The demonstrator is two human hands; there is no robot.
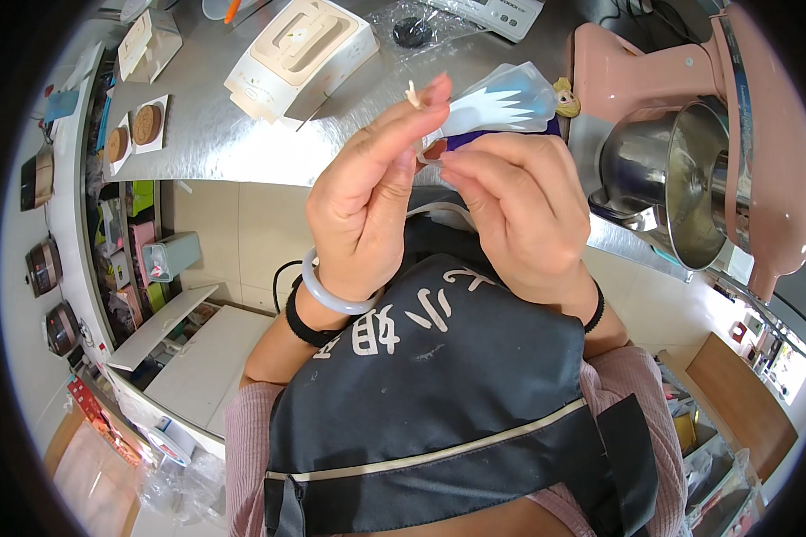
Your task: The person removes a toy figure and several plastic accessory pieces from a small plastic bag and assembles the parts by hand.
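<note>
Both hands raised over the steel worktop (197, 134), fingers pinched together. Left hand (367, 192) grips a short wooden stick end (413, 95) between thumb and forefinger; right hand (519, 210) pinches the base of a small doll figure (510, 103) with pale blue cape, purple body, blond head. Figure held above the worktop edge. Pink stand mixer (743, 134) with steel bowl (663, 174) at right, white box (300, 54) behind
</note>
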